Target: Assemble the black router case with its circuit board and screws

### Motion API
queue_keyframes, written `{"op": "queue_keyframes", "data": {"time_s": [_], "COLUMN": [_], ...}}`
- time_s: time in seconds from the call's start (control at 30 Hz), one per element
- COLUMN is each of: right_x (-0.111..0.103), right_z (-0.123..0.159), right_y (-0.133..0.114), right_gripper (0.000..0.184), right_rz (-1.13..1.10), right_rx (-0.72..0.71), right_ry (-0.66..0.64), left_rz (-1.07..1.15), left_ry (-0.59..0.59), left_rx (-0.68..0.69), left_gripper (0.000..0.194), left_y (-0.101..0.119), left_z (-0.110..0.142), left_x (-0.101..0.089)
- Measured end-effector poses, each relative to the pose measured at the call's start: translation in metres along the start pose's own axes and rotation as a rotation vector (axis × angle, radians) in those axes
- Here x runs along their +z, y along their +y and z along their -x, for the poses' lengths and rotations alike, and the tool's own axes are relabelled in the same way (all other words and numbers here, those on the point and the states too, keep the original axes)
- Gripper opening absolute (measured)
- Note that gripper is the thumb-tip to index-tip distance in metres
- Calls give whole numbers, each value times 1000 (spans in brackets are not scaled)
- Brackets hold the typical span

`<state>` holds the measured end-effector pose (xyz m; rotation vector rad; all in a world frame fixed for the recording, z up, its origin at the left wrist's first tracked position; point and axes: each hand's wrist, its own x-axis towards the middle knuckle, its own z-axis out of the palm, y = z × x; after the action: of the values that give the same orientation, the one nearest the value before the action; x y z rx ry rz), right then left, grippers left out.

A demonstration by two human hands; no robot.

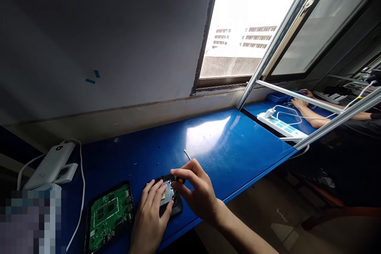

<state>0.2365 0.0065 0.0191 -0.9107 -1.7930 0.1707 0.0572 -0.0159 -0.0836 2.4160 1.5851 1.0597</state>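
My left hand [152, 210] lies with its fingers spread over a silvery metal plate [167, 195] in a black plastic casing [177, 205]. A small pale patch shows on the plate beneath its fingertips. Above the casing's right side, my right hand [198, 188] pinches a screwdriver [180, 180] by its black and yellow handle. A thin metal rod [187, 154] sticks out beyond that hand; I cannot tell whether it belongs to the same tool. Left of my left hand, a green circuit board [111, 210] sits in another black casing.
Tiny screws [158, 163] lie on the blue table [214, 166]. A white device [50, 164] with a cable [83, 190] stands at the left. Beyond a metal frame [297, 95], a white power strip [281, 125] lies near another person's arms [309, 115].
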Motion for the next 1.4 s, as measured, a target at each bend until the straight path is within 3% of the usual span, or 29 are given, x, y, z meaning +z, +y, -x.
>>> {"op": "queue_keyframes", "data": {"time_s": [0.1,0.2,0.27,0.43,0.5,0.67,0.9,1.07,1.13,1.3,1.4], "right_x": [-2,-5,-5,-2,-3,-6,-6,-12,-11,-9,-12], "right_z": [0,-1,-2,-2,-4,-9,-6,-7,-7,-8,-7], "right_y": [-3,-5,-3,4,3,-2,3,-3,-3,-2,-4], "right_gripper": [20,45,51,24,21,50,21,53,50,19,32], "right_rz": [10,-67,-86,17,20,-57,27,-50,-27,19,-15], "right_rx": [9,-2,-20,-19,-21,-74,-66,-75,-77,-66,-54], "right_ry": [-13,-82,-106,-50,-69,-141,-58,-175,-155,-67,-134], "left_rz": [3,13,21,31,35,46,34,31,29,27,32], "left_ry": [-17,-28,-35,-49,-54,-67,-69,-74,-76,-77,-79], "left_rx": [-11,-16,-19,-43,-51,-53,-62,-61,-63,-73,-70], "left_gripper": [33,33,33,35,36,34,36,33,33,35,33], "left_y": [1,0,0,1,1,1,2,4,5,7,7], "left_z": [0,-1,-1,-1,-1,0,-1,-1,-1,-2,-2], "left_x": [0,1,1,-1,-1,0,0,-2,-3,-5,-5]}}
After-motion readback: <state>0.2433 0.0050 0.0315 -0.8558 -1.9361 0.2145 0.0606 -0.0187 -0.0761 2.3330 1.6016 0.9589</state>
